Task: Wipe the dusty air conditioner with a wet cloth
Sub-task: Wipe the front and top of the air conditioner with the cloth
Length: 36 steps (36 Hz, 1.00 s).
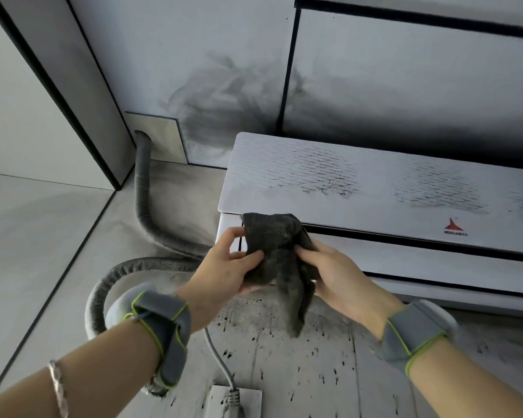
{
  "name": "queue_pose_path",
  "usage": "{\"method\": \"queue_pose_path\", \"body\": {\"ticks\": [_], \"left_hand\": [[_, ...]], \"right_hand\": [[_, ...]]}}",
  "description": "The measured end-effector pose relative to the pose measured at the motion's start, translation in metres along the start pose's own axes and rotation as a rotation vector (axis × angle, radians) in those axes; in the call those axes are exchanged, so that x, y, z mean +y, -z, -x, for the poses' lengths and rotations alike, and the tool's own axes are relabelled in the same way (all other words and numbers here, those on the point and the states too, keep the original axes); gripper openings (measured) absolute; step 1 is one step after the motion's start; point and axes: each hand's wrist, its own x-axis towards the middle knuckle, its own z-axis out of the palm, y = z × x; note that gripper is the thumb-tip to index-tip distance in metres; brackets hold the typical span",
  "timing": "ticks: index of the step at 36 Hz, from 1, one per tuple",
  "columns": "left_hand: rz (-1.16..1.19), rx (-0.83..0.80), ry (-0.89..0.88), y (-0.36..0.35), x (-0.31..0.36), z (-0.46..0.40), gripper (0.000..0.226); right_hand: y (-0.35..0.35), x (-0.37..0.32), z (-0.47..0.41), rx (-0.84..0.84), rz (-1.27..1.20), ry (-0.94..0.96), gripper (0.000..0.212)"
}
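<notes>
Both hands hold one dark grey cloth (277, 251) in front of the left end of a white wall-mounted air conditioner (375, 206). Left hand (224, 267): thumb and curled fingers pinch the cloth's left edge, with the index finger raised along the upper left corner. Right hand (335, 276): fingers are curled round the cloth's right side, with the fingertips pressed into the fabric. Between the two hands the cloth is bunched; its upper part overlaps the lower left corner of the unit's front panel, and a loose tail hangs down below the hands. Whether the cloth touches the casing cannot be told.

Each wrist carries a grey strap with lime-green edging: left wrist strap (160, 324), right wrist strap (414, 333). A thin bracelet (58, 384) sits further up the left forearm.

The unit's front panel shows patches of dark dust streaks along its ribbed surface, and a red logo (452, 226) sits near the panel's lower edge. A dark horizontal slot runs below the panel.

The wall (239, 95) above and beside the unit bears heavy black soot smears, densest just left of the unit's upper corner. Below the unit, the wall is speckled with dark drip marks.

A grey wrapped hose (145, 206) leaves a wall opening at upper left, runs down and curves toward the unit's left side. A grey power cable (221, 363) leads down to a plug in a white wall socket (236, 402) at the bottom edge.
</notes>
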Motion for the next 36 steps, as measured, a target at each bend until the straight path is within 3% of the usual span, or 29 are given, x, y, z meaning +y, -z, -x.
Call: {"method": "queue_pose_path", "body": {"ticks": [5, 9, 13, 15, 18, 20, 23, 26, 29, 31, 34, 36], "left_hand": [[-0.143, 0.056, -0.032, 0.015, 0.000, -0.006, 0.026], [-0.139, 0.074, 0.020, 0.013, 0.001, -0.010, 0.024], [-0.163, 0.135, 0.037, 0.006, 0.007, -0.016, 0.019], [-0.326, 0.195, -0.075, 0.005, 0.007, -0.020, 0.019], [-0.919, 0.270, -0.417, 0.001, 0.005, -0.019, 0.018], [-1.039, 0.253, -0.567, -0.008, 0.004, -0.015, 0.021], [-0.979, 0.256, -0.589, -0.020, 0.004, -0.012, 0.019], [-0.823, 0.221, -0.525, -0.025, 0.011, -0.014, 0.019], [-0.618, 0.079, -0.444, -0.018, 0.021, -0.015, 0.022], [-0.450, -0.056, -0.389, -0.009, 0.027, -0.018, 0.035], [-0.260, -0.242, -0.303, -0.002, 0.034, -0.020, 0.049], [-0.273, -0.250, -0.300, 0.001, 0.037, -0.027, 0.050]], "right_hand": [[0.023, -0.001, 0.002, 0.185, -0.057, -0.039, 0.022], [0.028, -0.002, 0.002, 0.196, -0.253, -0.207, 0.027], [0.017, 0.012, 0.010, 0.270, -0.337, -0.242, 0.029], [0.009, 0.016, 0.017, 0.273, -0.440, -0.212, 0.026], [-0.005, 0.016, 0.025, 0.280, -0.589, -0.168, 0.009], [-0.018, 0.011, 0.025, 0.261, -0.679, -0.113, 0.015], [-0.034, 0.008, 0.017, 0.264, -0.644, -0.001, 0.016], [-0.038, 0.003, 0.014, 0.191, -0.426, 0.122, 0.015], [-0.037, 0.000, 0.013, 0.109, -0.192, 0.245, 0.016], [-0.035, -0.002, 0.006, 0.093, -0.168, 0.316, 0.027], [-0.031, -0.006, -0.007, 0.145, -0.119, 0.457, 0.040], [-0.033, -0.012, -0.021, 0.247, 0.055, 0.598, 0.043]]}}
